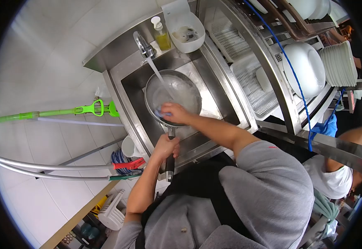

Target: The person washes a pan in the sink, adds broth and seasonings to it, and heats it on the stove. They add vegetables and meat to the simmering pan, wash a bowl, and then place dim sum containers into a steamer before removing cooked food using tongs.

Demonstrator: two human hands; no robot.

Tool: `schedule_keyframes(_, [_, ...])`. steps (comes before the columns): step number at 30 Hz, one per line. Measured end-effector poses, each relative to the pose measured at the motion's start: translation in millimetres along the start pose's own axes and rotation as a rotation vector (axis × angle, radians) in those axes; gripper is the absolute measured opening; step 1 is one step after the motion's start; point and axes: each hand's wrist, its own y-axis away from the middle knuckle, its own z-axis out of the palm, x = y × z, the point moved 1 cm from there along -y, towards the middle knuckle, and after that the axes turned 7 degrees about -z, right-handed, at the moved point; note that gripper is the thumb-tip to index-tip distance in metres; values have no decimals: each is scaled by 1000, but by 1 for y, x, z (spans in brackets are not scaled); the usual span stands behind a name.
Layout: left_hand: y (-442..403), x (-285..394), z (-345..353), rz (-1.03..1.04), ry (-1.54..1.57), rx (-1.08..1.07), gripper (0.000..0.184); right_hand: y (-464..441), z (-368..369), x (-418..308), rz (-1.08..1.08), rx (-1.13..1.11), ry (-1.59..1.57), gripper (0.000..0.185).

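Observation:
A round frying pan (183,88) lies in the steel sink (231,112) with water and suds in it. Its black handle (169,168) points toward my body, and my left hand (166,147) is wrapped round it. Inside the pan, near the handle side, my right hand (175,113) presses a small bluish scrubbing cloth or sponge (159,113) against the surface; most of it is hidden under my fingers. From the tap (144,46) a stream of water (155,69) falls into the pan.
Behind the sink stand a soap pump bottle (161,36) and a white plastic holder (188,35). Shelves on the right bear perforated baskets (247,79), a white bowl (303,64) and stacked plates (336,64). Green-handled poles (56,113) are at left. Another person (330,176) is at right.

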Motion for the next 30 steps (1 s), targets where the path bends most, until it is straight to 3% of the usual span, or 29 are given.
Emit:
schedule_keyframes(2, [7,-4,-10,-41,95,-20,16,13,-33,13,162,-465,-94,26])
schedule_keyframes(5, [8,-5,-18,-116,214,-71,19,-2,-43,66,246,-506,176,27])
schedule_keyframes(7, [1,-5,-17,-138,239,-88,21,-29,-27,80,471,-127,389,27])
schedule_keyframes(8, [-5,-9,-14,-149,142,-99,17,-40,-12,72,461,-131,387,27])
schedule_keyframes(9, [-9,-11,-8,-165,42,-111,14,-45,6,58,616,21,206,23])
schedule_keyframes(10, [-9,-8,2,-142,-36,7,16,-44,19,45,767,174,23,20])
schedule_keyframes(12, [-29,-26,0,-89,-126,84,15,-12,58,45,745,169,-397,15])
schedule_keyframes(14, [-44,-44,-13,-38,-215,174,15,42,82,50,653,13,-717,18])
schedule_keyframes(16, [-49,-53,-28,-23,-247,255,13,59,42,45,709,-605,-414,25])
schedule_keyframes(17, [-39,-47,-27,-21,-247,256,13,61,26,54,707,-605,-413,25])
schedule_keyframes(19, [-6,-24,-18,-66,-8,147,14,47,0,79,504,-824,285,28])
schedule_keyframes(21, [1,-20,-16,-110,42,102,20,22,-4,90,508,-279,491,25])
schedule_keyframes(22, [3,-18,-13,-151,36,81,12,5,-2,95,607,-103,463,24])
schedule_keyframes(23, [5,-17,-11,-194,31,58,17,-10,-1,91,705,73,433,23])
schedule_keyframes(24, [0,-18,-11,-194,35,57,17,-20,1,82,704,69,435,23])
schedule_keyframes(26, [-23,-18,-18,-171,-379,45,16,-36,1,62,625,181,115,22])
schedule_keyframes(27, [-37,-18,-20,-172,-371,43,16,-34,-2,61,625,173,117,22])
schedule_keyframes(29, [-62,-9,-25,-108,-755,135,22,-20,-10,68,594,-19,-243,23])
schedule_keyframes(30, [-69,3,-26,-117,-872,155,22,-22,-38,47,590,-99,-273,22])
